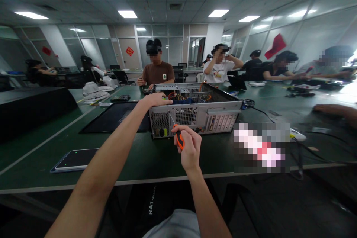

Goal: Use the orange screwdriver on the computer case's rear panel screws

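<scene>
Computer case (198,117) inside table edge (156,181) | right hand (190,142) clamped on screwdriver (180,142) | left hand (156,99) at rim (195,105), grip unclear

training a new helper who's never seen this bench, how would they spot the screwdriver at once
On the dark green table, find the open silver-grey metal computer case, its perforated back panel facing the viewer. Just in front, in the grip of the right hand, is the orange-and-black-handled screwdriver. Its bright handle and thin shaft set it apart from the flat grey panel behind.
</scene>
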